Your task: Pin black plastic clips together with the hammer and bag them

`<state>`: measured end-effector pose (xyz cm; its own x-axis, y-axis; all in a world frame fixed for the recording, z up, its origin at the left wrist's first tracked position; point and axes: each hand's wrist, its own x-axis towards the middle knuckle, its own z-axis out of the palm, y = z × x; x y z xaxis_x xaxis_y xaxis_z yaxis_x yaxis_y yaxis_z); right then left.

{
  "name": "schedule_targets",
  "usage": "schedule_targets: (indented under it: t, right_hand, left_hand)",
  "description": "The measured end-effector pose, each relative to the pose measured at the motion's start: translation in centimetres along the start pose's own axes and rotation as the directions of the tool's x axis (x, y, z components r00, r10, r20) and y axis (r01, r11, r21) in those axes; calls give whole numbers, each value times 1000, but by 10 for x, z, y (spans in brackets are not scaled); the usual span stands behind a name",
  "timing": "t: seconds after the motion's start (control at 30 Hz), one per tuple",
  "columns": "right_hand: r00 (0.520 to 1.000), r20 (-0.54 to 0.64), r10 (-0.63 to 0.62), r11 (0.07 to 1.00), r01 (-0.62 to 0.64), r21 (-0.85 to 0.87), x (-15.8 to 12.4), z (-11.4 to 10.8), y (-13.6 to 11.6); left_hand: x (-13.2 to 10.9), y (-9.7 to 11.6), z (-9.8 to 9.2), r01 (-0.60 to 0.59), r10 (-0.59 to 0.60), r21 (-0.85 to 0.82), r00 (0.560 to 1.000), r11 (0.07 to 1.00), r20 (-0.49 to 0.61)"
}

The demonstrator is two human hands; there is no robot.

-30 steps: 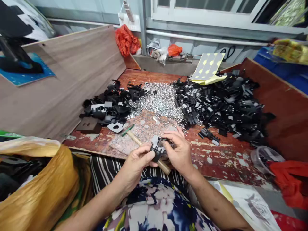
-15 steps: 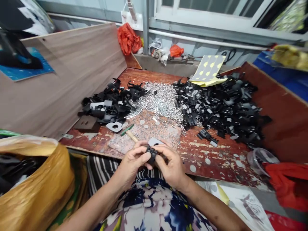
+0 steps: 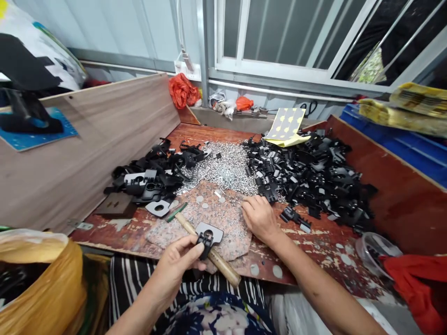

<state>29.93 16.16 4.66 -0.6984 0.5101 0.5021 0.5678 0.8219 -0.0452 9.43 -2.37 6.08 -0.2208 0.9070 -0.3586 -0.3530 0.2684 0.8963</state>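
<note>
My left hand (image 3: 183, 260) pinches a black clip part with a grey plate (image 3: 209, 235), held above the wooden handle of a hammer (image 3: 225, 267). The handle lies across the near edge of a speckled stone slab (image 3: 226, 223). My right hand (image 3: 259, 216) is at the slab's right side, near the small silver pins (image 3: 232, 163); its fingers are bent downward and their tips are hidden, so anything in them cannot be made out. A loose black clip (image 3: 295, 217) lies to the right of my right hand.
Black parts are heaped at left (image 3: 150, 186) and right (image 3: 307, 172), the right heap under a patterned card (image 3: 284, 125). A brown block (image 3: 117, 205), a clear tub (image 3: 379, 251) and a yellow bag (image 3: 52, 288) stand near the front. Wooden boards (image 3: 132, 107) wall the sides.
My hands have parted: the right has moved forward and right to the slab, while the left keeps the black part, its grey plate now showing. The view has tilted upward.
</note>
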Motion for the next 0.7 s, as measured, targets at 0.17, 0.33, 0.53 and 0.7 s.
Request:
schedule_targets:
  t: [0.17, 0.33, 0.53, 0.7]
  right_hand:
    - [974, 76, -215, 926, 178, 334, -1, -32, -55]
    - [948, 226, -222, 873, 90, 479, 0, -58, -79]
    - [971, 233, -53, 866, -71, 495, -17, -48, -96]
    - [952, 303, -53, 755, -160, 636, -13, -52, -103]
  left_hand:
    - [15, -3, 14, -97, 99, 208, 995, 973, 3]
    - [21, -6, 21, -203, 210, 312, 978, 928, 10]
    - [19, -7, 16, -385, 405, 422, 913, 821, 46]
    - [12, -7, 1, -441, 483, 522, 873, 730, 63]
